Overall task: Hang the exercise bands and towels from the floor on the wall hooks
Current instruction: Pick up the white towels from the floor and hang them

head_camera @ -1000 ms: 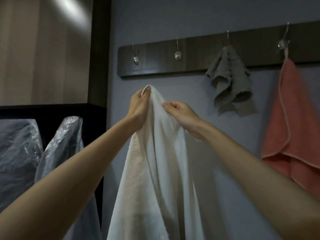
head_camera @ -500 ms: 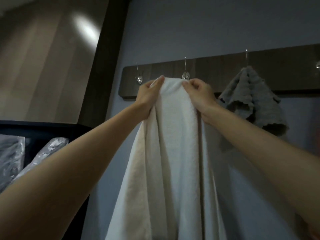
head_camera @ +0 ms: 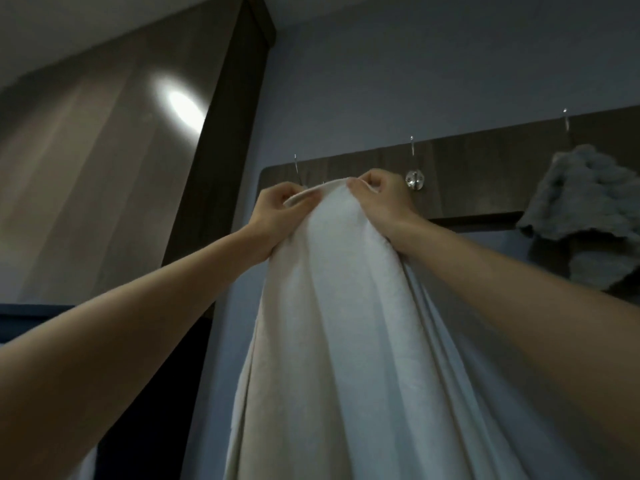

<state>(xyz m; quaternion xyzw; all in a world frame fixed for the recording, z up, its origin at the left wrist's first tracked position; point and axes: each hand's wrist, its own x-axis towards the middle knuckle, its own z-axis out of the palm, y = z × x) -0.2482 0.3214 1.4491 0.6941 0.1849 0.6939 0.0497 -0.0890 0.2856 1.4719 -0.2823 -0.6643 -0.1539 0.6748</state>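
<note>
A long white towel [head_camera: 346, 323] hangs down from both my hands, its top edge raised against the dark wooden hook rail [head_camera: 467, 174]. My left hand [head_camera: 280, 209] pinches the top edge on the left, right below the leftmost metal hook [head_camera: 296, 166], whose lower end is hidden behind the towel. My right hand [head_camera: 377, 199] grips the top edge on the right, just left of the second hook [head_camera: 414, 174], which is bare. A grey towel [head_camera: 581, 202] hangs from the third hook [head_camera: 566, 121] at the right edge.
The grey wall [head_camera: 415, 81] carries the rail. A dark vertical post [head_camera: 228, 116] and a wood-panelled surface [head_camera: 86, 168] with a light reflection stand to the left. A dark cabinet edge [head_camera: 34, 311] shows at lower left.
Both hands have lifted the white towel up and left, from below the rail to the leftmost hook. The view has tilted upward, so the pink towel has left the frame.
</note>
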